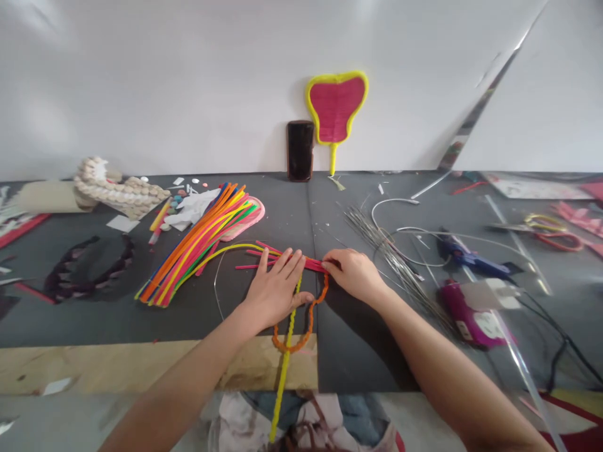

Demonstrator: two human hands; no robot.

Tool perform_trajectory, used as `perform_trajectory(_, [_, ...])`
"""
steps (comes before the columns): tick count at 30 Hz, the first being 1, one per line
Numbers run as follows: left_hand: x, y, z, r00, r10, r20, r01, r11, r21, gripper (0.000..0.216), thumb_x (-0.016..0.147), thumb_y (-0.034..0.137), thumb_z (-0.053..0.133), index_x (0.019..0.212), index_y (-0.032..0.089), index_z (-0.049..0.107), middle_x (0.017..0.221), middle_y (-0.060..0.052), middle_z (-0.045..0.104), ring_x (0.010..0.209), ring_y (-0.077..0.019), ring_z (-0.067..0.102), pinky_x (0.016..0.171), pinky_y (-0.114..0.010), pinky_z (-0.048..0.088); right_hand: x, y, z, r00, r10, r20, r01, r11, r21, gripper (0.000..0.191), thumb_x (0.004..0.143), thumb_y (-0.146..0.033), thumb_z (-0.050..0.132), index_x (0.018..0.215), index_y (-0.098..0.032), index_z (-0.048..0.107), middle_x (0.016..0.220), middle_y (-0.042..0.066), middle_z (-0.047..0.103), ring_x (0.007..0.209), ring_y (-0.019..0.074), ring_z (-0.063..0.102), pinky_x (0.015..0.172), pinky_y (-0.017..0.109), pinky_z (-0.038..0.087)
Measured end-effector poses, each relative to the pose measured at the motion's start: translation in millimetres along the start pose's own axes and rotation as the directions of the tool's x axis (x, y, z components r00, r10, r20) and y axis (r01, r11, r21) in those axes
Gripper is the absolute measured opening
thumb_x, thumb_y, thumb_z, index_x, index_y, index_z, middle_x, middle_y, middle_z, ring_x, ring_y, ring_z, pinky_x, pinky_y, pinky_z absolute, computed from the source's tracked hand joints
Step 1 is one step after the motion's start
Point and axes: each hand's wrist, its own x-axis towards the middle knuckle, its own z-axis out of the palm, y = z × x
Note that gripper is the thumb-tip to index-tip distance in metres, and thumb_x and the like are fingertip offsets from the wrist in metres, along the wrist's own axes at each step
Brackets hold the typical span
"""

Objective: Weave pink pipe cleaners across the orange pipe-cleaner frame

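My left hand (277, 285) lay flat, fingers straightened over the pink strips (313, 263) without gripping them; my right hand (352, 271) pinched their right ends between thumb and fingertips. To do this well, I judged, I needed a light, steady palm that kept the strips side by side, and a pinch close to the orange loop (309, 321) so none slipped or crossed. The strips lay on the dark tabletop (188, 323) straight in front of me: thin, bright pink, fanned apart at their left ends. The loop looked twisted and bumpy, rounded at the bottom, its right side rising to my pinch. A yellow stem (281, 386) ran down past the wooden board (249, 365); I couldn't tell what joined them under my palm.
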Motion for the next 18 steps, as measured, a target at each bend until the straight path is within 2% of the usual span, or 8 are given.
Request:
perform_trajectory(5, [1, 2, 3, 1.0, -0.01, 0.011, 0.011, 0.999, -0.038, 0.07, 0.093, 0.064, 0.025, 0.15, 0.023, 0.029, 0.156, -0.008, 0.032, 0.146, -0.0282, 0.024, 0.115, -0.066, 0.001, -1, 0, 1, 1.0, -0.002, -0.007, 0.002, 1.0, 0.01, 0.015, 0.09, -0.027, 0.053, 0.086, -0.025, 0.068, 0.088, 0.0, 0.073, 0.085, 0.0184, 0.062, 0.073, 0.029, 0.038])
perform_trajectory(11, [2, 4, 3, 0.999, -0.032, 0.021, 0.034, 0.998, -0.054, 0.072, 0.092, 0.066, 0.025, 0.15, 0.023, 0.029, 0.157, -0.008, 0.03, 0.146, -0.0287, 0.023, 0.114, -0.068, -0.002, 0, -3, 1, 1.0, 0.006, -0.002, -0.006, 0.999, -0.039, 0.016, 0.088, -0.023, 0.051, 0.083, -0.024, 0.066, 0.085, 0.001, 0.072, 0.081, 0.0191, 0.06, 0.069, 0.029, 0.036])
perform_trajectory(18, [3, 6, 2, 1.0, -0.029, -0.01, 0.028, 0.997, -0.065, 0.071, 0.092, 0.065, 0.029, 0.15, 0.024, 0.029, 0.155, -0.009, 0.033, 0.145, -0.0312, 0.026, 0.113, -0.07, -0.006, -3, 14, 3, 0.999, -0.048, -0.003, 0.048, 0.996, 0.078, 0.02, 0.09, -0.021, 0.049, 0.093, -0.025, 0.069, 0.092, 0.002, 0.072, 0.087, 0.0188, 0.061, 0.077, 0.03, 0.04])
